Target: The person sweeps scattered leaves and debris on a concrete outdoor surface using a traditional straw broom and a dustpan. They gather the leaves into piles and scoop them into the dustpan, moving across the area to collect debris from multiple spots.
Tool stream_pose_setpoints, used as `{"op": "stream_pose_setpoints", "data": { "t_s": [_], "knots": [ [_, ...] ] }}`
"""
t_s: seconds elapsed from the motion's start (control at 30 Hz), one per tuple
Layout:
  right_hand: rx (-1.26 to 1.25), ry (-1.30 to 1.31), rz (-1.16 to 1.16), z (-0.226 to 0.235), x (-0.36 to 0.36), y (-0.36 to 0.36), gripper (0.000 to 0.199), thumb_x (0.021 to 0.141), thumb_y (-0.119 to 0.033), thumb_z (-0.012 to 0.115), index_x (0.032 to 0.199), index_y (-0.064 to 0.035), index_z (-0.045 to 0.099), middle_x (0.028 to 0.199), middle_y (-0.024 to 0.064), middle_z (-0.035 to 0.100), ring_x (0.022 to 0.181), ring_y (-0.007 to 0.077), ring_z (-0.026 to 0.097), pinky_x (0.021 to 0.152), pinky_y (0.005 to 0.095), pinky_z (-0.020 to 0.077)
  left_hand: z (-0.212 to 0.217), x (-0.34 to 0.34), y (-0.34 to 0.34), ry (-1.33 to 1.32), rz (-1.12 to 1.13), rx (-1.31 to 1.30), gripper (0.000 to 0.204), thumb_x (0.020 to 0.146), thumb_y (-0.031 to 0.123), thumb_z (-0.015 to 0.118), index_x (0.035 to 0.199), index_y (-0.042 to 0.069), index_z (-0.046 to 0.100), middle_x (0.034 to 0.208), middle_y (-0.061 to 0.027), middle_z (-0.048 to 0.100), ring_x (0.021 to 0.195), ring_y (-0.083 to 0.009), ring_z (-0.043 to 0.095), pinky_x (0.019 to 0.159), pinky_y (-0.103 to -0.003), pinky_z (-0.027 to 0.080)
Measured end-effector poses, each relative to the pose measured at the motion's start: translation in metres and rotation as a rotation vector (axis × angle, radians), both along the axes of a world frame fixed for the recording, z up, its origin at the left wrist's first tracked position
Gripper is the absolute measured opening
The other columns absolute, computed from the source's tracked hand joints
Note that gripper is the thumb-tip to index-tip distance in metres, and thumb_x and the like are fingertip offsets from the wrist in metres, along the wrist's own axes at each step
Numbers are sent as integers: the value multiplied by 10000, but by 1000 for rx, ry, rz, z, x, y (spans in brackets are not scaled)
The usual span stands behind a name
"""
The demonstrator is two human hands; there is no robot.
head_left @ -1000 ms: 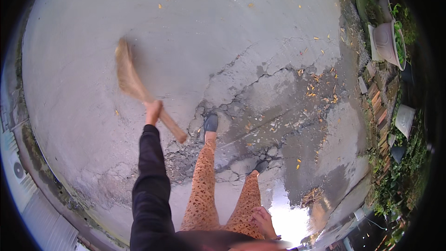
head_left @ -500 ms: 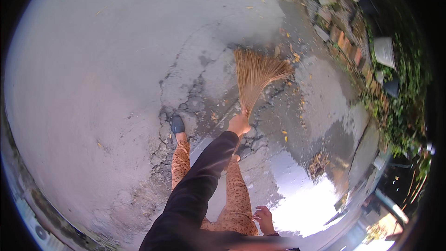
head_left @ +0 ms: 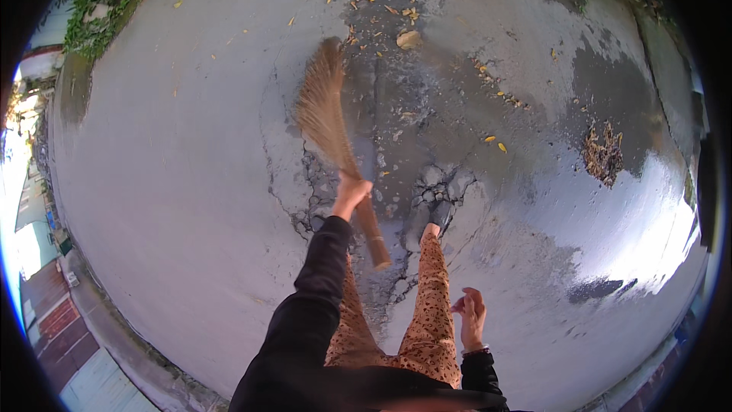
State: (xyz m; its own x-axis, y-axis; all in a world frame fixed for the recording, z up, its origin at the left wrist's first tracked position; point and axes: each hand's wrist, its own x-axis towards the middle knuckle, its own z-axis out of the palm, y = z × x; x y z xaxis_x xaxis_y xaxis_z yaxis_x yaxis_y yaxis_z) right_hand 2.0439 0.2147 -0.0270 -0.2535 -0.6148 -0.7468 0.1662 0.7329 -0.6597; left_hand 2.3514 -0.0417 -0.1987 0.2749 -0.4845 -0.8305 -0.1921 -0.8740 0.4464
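L hand [head_left: 352,191] w/ broom [head_left: 340,137], bristles [head_left: 320,99] fwd

Fingers [head_left: 358,184] clamped on handle [head_left: 371,230]; R hand [head_left: 473,319] nr thigh [head_left: 427,328], fingers part-curled, apart.

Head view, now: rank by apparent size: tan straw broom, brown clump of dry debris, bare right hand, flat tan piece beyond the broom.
1. Tan straw broom: clearly largest
2. Brown clump of dry debris and bare right hand: too alike to rank; the hand is nearer the camera
3. Flat tan piece: smallest
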Motion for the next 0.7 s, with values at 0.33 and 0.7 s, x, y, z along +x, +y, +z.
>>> {"op": "stream_pose_setpoints", "data": {
  "t_s": [0.33, 0.7],
  "knots": [
    [126, -834, -231, 20, 23, -101, 684, 879, -501, 536, 1305, 16, 397, 1058, 106, 566, 949, 218, 574, 869, 354, 452, 91, -215, 12, 684, -108, 40, 880, 674, -20, 632, 1385, -11, 113, 687, -87, 518, 496, -190, 555, 424, -332, 489],
    [361, -1106, -218, -62, 64, -254, 79, 726, -119, 568, 689, -75, 514, 617, 46, 518, 499, 161, 488, 520, 309, 442, 71, -152, -94, 227, -229, -14, 161, 618, 40, 613, 747, -40, 561, 550, -100, 559, 446, -214, 564, 407, -329, 458]
  ]
}}
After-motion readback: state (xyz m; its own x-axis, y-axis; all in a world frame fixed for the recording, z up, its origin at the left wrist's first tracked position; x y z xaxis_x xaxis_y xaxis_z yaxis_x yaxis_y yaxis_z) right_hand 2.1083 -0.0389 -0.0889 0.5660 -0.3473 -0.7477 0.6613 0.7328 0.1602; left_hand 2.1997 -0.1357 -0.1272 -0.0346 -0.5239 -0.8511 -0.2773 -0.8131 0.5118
